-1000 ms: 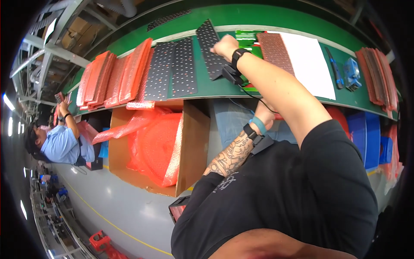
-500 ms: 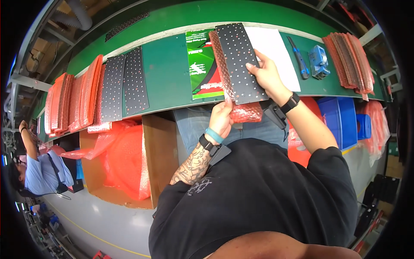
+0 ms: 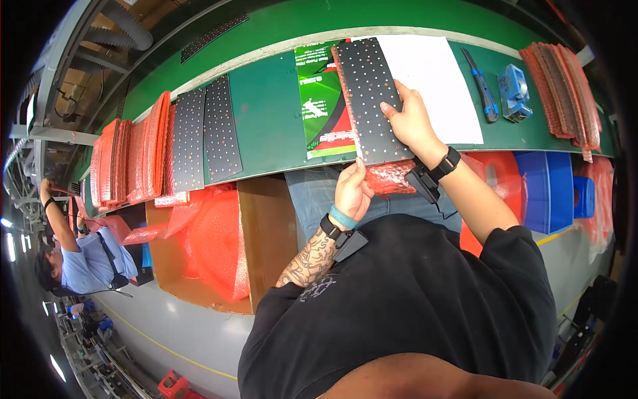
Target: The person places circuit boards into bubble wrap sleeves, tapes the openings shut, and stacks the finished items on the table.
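A black panel with rows of small pale dots (image 3: pixel 371 100) lies on a sheet of red bubble wrap (image 3: pixel 389 177), which shows along its left side and hangs past the near table edge. My right hand (image 3: pixel 415 120) grips the panel's right side, thumb on top and the other fingers at the edge and partly hidden. At the near left corner, my left hand (image 3: pixel 354 189) pinches the panel and wrap edge between thumb and fingertips. Beneath them is a green and red printed sheet (image 3: pixel 319 110), and a white sheet (image 3: pixel 438 86) lies to the right.
Right of the white sheet are a blue utility knife (image 3: pixel 484 90), a blue tape dispenser (image 3: pixel 514 94) and bubble-wrapped packs (image 3: pixel 563 96). More wrapped packs (image 3: pixel 136 159) and two black panels (image 3: pixel 222 126) stand left. Below are a cardboard box (image 3: pixel 266 226) and blue bin (image 3: pixel 545 193). A person (image 3: pixel 100 259) works far left.
The whole view has shifted slightly, moving things rightward. The bubble wrap strip beside the panel's left edge now shows narrower. Both hands keep their places on the panel.
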`<act>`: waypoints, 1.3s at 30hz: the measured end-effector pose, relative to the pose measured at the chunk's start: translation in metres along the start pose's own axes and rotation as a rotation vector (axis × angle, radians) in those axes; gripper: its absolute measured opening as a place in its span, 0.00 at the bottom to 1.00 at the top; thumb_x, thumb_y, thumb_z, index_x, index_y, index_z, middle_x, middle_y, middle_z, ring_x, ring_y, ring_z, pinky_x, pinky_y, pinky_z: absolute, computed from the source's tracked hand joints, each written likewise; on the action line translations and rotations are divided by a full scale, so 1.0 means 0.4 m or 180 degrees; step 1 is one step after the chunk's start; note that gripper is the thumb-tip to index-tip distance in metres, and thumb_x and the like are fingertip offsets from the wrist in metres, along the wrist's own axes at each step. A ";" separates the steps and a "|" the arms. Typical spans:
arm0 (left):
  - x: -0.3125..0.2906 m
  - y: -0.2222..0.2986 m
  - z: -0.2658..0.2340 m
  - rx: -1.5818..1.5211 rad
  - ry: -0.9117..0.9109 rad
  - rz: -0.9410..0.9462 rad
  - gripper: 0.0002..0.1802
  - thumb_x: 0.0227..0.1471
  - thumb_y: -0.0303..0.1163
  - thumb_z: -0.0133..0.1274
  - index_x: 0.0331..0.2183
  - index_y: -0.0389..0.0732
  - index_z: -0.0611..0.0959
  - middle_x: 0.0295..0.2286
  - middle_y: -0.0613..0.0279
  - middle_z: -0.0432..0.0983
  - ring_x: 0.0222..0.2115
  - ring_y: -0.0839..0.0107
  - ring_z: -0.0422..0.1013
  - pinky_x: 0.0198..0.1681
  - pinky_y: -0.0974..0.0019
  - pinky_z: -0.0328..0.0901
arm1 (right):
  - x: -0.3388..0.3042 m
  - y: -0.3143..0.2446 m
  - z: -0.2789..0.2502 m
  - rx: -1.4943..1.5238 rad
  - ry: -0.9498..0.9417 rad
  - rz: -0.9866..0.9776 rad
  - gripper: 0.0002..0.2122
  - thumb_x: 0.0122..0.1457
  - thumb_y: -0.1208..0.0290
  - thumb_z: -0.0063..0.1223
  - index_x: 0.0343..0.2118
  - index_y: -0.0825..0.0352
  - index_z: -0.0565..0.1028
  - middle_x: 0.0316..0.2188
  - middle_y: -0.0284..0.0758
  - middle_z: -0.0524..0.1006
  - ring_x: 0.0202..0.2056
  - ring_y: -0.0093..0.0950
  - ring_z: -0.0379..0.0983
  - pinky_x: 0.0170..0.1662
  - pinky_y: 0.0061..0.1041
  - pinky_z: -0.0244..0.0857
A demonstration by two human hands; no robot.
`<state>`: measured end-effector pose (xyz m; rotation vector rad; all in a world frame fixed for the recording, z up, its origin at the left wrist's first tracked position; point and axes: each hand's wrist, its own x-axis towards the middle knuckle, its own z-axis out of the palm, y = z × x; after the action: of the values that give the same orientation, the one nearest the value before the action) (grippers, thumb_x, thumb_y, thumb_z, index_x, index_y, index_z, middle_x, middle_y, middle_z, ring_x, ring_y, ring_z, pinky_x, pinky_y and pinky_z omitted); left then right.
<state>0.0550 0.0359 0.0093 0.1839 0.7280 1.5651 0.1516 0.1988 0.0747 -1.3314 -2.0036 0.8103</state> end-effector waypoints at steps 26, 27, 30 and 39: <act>-0.003 -0.014 -0.042 0.1410 -0.0055 0.0436 0.16 0.66 0.42 0.52 0.38 0.37 0.80 0.27 0.74 0.73 0.23 0.86 0.63 0.25 0.77 0.60 | 0.492 -0.050 0.025 -0.1363 -0.1501 -0.1566 0.30 0.48 0.59 0.72 0.51 0.71 0.77 0.44 0.49 0.78 0.48 0.43 0.75 0.51 0.35 0.69; -0.003 -0.013 -0.046 0.1419 -0.0031 0.0457 0.16 0.66 0.42 0.52 0.38 0.37 0.80 0.27 0.74 0.73 0.23 0.86 0.63 0.25 0.77 0.60 | 0.505 -0.068 0.031 -0.1459 -0.2058 -0.1336 0.29 0.48 0.58 0.72 0.50 0.71 0.77 0.43 0.48 0.79 0.47 0.42 0.76 0.50 0.35 0.69; 0.000 -0.019 -0.049 0.1334 -0.0158 0.0378 0.18 0.65 0.42 0.53 0.41 0.34 0.80 0.33 0.67 0.80 0.25 0.85 0.69 0.26 0.79 0.62 | 0.535 -0.102 0.025 -0.1449 -0.2507 -0.0841 0.29 0.46 0.59 0.74 0.48 0.72 0.77 0.41 0.44 0.80 0.44 0.38 0.78 0.47 0.33 0.71; -0.007 0.028 -0.006 0.1435 -0.0065 0.0222 0.12 0.66 0.33 0.50 0.42 0.33 0.80 0.30 0.69 0.76 0.26 0.83 0.66 0.32 0.73 0.65 | 0.462 -0.366 -0.218 -0.1667 -0.2572 -0.1191 0.23 0.42 0.68 0.76 0.39 0.73 0.78 0.30 0.37 0.81 0.32 0.28 0.79 0.35 0.29 0.72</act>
<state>0.0449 0.0329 0.0143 0.5612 1.0613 1.4427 0.0740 0.3401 0.2674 -0.8665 -3.1520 0.7299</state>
